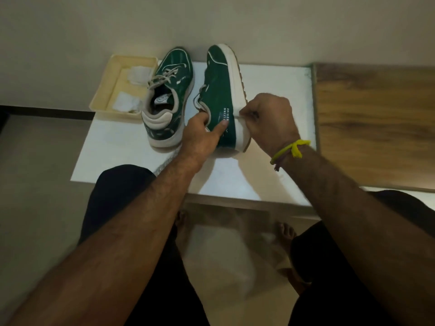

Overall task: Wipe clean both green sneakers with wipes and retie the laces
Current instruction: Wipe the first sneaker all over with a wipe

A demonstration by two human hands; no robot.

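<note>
White table (270, 95), seen from above by a seated person. Item one: green sneaker (220, 90), tipped onto its side at the table's centre, white sole (236, 81) facing 3 o'clock, green upper facing 9 o'clock; long axis runs 12 to 6 o'clock, toe at 12, heel at 6 nearest the person; white lettering on the heel quarter. Left hand (200, 135) grips this sneaker at the collar, fingers tucked into the opening, thumb laid flat on the green side panel. Right hand (270, 118), at 3 o'clock of the heel, fingers curled and pressed together, pinching a white wipe (242, 114) against the sole edge; little of the wipe shows. Yellow thread band (293, 149) on the right wrist. Item two: second green sneaker (167, 97), upright on its sole just beside the first at 9 o'clock, same long axis, toe at 12, heel at 6; pale laces (162, 77) loose across the tongue, opening upward. Item three: cream tray (113, 90), at 9 o'clock of the second sneaker, touching or nearly touching it, overhanging the table's left edge; holds white crumpled wipes (127, 102). Wooden panel (376, 123) adjoins the table at 3 o'clock. Person's bare feet (284, 234) on the floor at 6 o'clock.
</note>
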